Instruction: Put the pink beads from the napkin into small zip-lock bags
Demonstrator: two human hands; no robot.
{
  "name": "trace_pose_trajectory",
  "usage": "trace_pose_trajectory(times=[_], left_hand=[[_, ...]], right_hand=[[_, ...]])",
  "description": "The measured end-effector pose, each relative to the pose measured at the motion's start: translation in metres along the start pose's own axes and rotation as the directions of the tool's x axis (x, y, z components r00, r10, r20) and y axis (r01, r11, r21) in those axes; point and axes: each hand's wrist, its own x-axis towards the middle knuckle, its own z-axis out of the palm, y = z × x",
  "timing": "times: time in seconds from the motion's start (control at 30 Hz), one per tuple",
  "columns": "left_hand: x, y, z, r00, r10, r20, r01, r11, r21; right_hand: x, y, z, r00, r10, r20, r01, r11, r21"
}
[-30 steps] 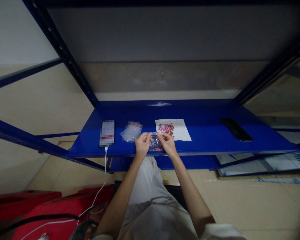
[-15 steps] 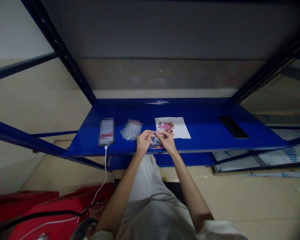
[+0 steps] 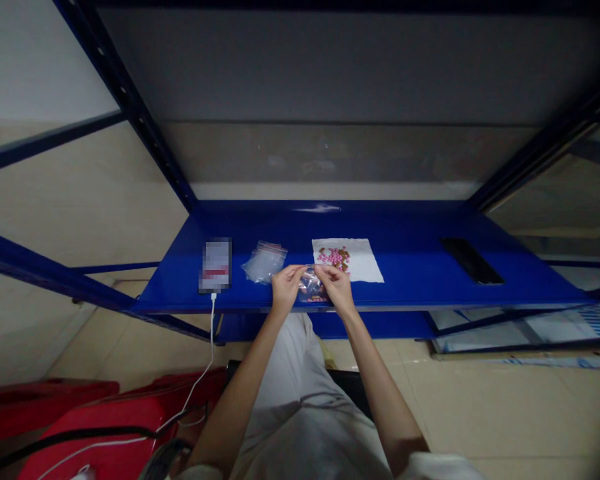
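Small clear plastic zip bag (image 3: 310, 288), contents reddish and dark, not resolved, held at the front of the blue steel shelf (image 3: 405, 297). Left hand (image 3: 285, 289) and right hand (image 3: 336, 289) both grasp its top edge, pinching the film. Risk: a sharp pull could split the mouth and throw contents over the shelf lip. Nearby: a second clear plastic bag (image 3: 265, 263), a white paper sheet (image 3: 366, 263) bearing small pink and brown pieces, a corded smartphone (image 3: 215, 265), a black smartphone (image 3: 472, 261). Below: beige floor tiles (image 3: 480, 407), red bags (image 3: 95, 427)
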Motion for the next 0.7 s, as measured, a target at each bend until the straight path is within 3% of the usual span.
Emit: trace_pose_trajectory(times=[0.1,0.3,0.4,0.5,0.6,0.7], left_hand=[[0.000,0.002,0.000,1.000,0.006,0.000,-0.006,0.999,0.036],[-0.001,-0.001,0.005,0.990,0.137,-0.014,-0.133,0.975,0.179],[-0.004,-0.003,0.004,0.982,0.171,-0.081,-0.150,0.965,0.216],[-0.009,-0.002,0.004,0.942,0.268,-0.202,-0.195,0.927,0.320],[-0.018,0.004,0.010,0.895,0.392,-0.215,-0.270,0.858,0.437],[-0.031,0.010,0.018,0.898,0.435,-0.071,-0.350,0.801,0.486]], right_hand=[[-0.001,-0.003,-0.001,0.998,0.061,-0.034,-0.058,0.995,0.084],[0.000,-0.004,0.000,0.992,0.085,-0.097,-0.069,0.986,0.153],[-0.001,-0.002,0.002,0.982,0.002,-0.191,0.017,0.995,0.100],[-0.005,-0.003,0.004,0.937,-0.178,-0.302,0.174,0.984,-0.042],[-0.013,-0.009,0.009,0.916,-0.365,-0.167,0.338,0.926,-0.166],[-0.016,-0.013,0.013,0.935,-0.356,0.000,0.355,0.933,-0.064]])
